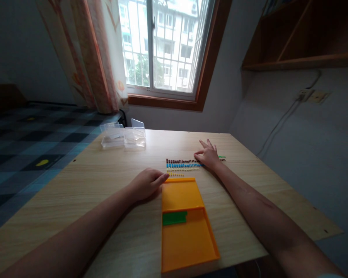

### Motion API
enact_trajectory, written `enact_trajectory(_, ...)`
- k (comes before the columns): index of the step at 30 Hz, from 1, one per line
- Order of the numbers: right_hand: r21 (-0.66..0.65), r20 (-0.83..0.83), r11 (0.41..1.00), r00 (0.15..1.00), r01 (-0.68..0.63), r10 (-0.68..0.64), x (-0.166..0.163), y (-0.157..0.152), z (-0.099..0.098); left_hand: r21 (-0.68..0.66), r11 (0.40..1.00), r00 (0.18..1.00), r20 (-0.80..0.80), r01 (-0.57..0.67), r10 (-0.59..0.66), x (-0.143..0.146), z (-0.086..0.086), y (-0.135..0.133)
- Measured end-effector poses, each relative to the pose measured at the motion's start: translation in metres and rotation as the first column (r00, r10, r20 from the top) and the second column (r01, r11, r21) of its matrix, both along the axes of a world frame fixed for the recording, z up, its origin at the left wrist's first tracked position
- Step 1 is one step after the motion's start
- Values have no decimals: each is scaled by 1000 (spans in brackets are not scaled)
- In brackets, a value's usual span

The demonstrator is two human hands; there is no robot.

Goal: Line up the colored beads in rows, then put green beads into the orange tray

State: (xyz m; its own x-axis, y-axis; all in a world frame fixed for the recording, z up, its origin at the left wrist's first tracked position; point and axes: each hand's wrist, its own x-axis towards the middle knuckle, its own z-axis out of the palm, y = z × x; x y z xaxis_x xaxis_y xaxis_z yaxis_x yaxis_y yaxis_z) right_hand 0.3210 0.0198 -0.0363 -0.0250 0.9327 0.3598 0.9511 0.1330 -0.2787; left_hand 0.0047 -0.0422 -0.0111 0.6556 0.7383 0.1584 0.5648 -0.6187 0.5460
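Rows of tiny pieces lie on the table: dark brown pieces (178, 161), blue pieces (177, 165), pale yellow pieces (182, 170) and yellow pieces (176, 175). Over the right part of the rows is my right hand (208, 156), its thumb and index finger pinched and the other fingers raised; anything in the pinch is too small to make out. Beside the far left corner of an orange tray (188, 243) rests my left hand (149, 183), fingers curled together, their tips partly hidden. A green strip (174, 218) lies inside the tray, below its divider.
Clear plastic boxes (113, 141) with raised lids stand at the table's far left. A few green pieces (222, 156) lie just right of my right hand. Left of the wooden table (104, 185) is a checked bed (31, 150); a wall stands on the right.
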Motion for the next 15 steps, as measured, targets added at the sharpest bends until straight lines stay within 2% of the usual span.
enact_trajectory(15,12,-4,1000,1000,-27,27,0,-1,-1,-20,999,1000,-16,-25,25,1,2,-2)
